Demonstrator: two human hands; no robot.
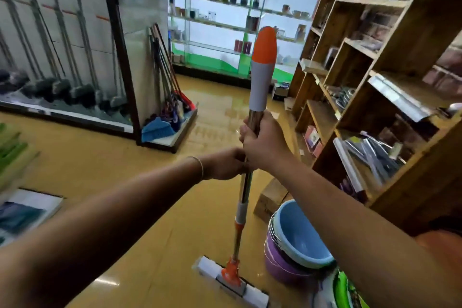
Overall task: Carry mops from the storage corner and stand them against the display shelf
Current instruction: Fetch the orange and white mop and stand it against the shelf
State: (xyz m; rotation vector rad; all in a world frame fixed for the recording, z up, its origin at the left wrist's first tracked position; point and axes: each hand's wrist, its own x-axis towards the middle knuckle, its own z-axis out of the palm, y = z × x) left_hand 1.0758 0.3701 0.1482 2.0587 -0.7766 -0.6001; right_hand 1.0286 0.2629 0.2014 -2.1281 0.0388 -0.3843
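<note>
I hold a mop (262, 75) upright in front of me; it has an orange and white grip on top, a metal pole and a flat white head (231, 280) with an orange joint near the floor. My right hand (265, 140) grips the pole just below the white grip. My left hand (228, 164) grips the pole right beneath it, the two hands touching. Ahead on the left stands a dark-framed display shelf (120, 40) with several mops (166, 82) leaning at its end.
A wooden shelf unit (370, 62) full of goods runs along the right. Stacked blue and purple basins (295, 245) and a cardboard box (272, 197) sit on the floor beside it. Glass shelves (237, 7) line the back wall. Brooms (57, 57) hang on the left.
</note>
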